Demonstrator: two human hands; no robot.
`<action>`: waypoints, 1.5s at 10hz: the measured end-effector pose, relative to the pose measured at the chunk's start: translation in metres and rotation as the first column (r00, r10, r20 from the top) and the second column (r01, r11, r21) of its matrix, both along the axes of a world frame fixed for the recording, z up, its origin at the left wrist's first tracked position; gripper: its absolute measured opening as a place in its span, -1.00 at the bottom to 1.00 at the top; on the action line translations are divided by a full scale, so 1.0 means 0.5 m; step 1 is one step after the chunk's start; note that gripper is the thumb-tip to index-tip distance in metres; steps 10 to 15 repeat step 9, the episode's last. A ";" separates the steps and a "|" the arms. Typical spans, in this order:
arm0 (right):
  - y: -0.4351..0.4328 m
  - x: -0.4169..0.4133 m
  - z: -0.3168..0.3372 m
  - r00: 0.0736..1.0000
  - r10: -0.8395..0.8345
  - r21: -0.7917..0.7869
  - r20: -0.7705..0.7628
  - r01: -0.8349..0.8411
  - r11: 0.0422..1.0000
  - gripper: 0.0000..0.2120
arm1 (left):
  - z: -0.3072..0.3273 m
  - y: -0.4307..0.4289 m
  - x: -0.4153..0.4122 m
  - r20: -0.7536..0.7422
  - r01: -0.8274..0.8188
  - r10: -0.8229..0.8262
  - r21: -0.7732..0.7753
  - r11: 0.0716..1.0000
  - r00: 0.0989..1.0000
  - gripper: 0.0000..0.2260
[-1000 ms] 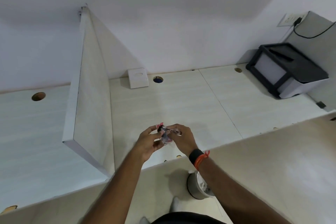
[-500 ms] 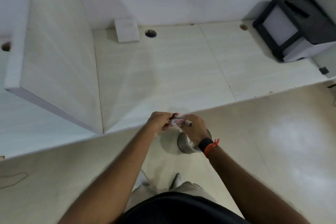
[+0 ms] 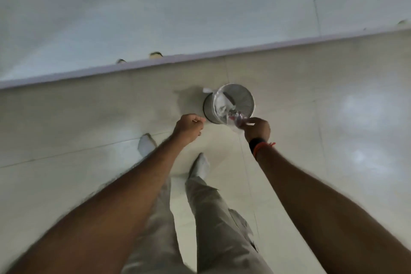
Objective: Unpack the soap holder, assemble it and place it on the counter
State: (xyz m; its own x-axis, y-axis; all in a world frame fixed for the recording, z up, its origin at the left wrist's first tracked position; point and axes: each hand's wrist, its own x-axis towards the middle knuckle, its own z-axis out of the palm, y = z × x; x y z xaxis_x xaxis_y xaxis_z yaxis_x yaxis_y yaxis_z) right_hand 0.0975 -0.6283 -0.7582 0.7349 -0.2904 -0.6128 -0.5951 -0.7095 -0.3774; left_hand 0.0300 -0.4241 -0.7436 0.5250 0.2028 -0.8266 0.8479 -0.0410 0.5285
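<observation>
My right hand [image 3: 255, 128] pinches a small clear plastic wrapper [image 3: 235, 119] with pink print, held just above the near rim of a round metal waste bin [image 3: 234, 102] on the floor. The bin holds white crumpled packaging. My left hand [image 3: 189, 127] is closed into a loose fist to the left of the bin; whether it holds a small part is hidden by the fingers. The soap holder itself is not in view.
The white counter [image 3: 155, 18] fills the top of the view, its front edge running diagonally above the bin. My two feet in white socks [image 3: 200, 165] stand on the pale tiled floor just behind the bin.
The view has tilted from the counter down to the floor. Both hands came off the counter edge and apart; the right one carried the wrapper over the bin.
</observation>
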 end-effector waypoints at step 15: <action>0.065 0.027 -0.047 0.994 0.047 0.511 -0.095 0.008 0.859 -0.75 | -0.070 -0.029 -0.011 0.257 -0.074 0.046 0.098 0.992 0.965 -0.81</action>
